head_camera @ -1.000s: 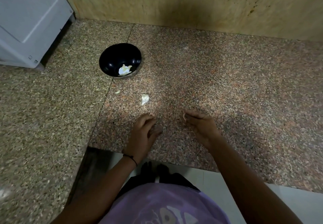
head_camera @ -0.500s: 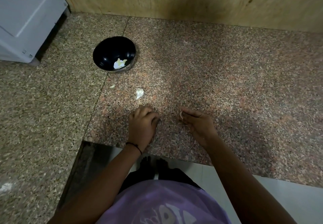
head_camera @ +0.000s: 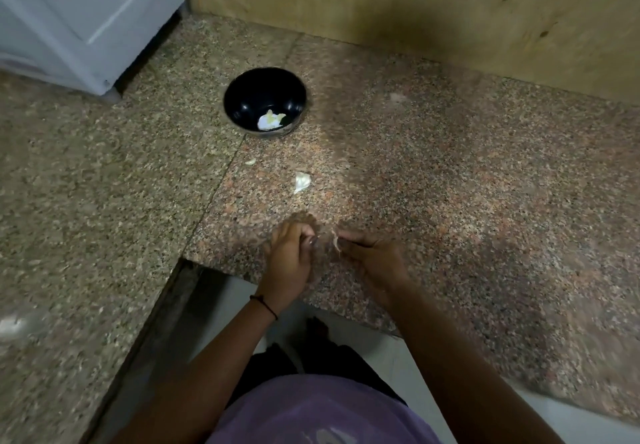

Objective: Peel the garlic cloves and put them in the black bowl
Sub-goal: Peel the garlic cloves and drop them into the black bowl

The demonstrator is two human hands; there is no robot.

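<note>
The black bowl stands on the granite counter, far from my hands, with pale peeled garlic in its bottom. A white garlic piece lies on the counter between the bowl and my hands, and a smaller scrap lies nearer the bowl. My right hand pinches a small pale garlic clove at its fingertips, a thin bit of skin hanging from it. My left hand sits close beside it with fingers curled and thumb pointing at the clove. Nothing shows inside the left hand.
A white appliance stands at the back left. A wooden wall panel runs along the back. The counter is L-shaped, with its front edge just under my wrists. My purple shirt is at the bottom.
My hands have drawn closer together, the left one shifting right toward the clove in my right fingers. The view tilted; the bowl and loose pieces stayed put.
</note>
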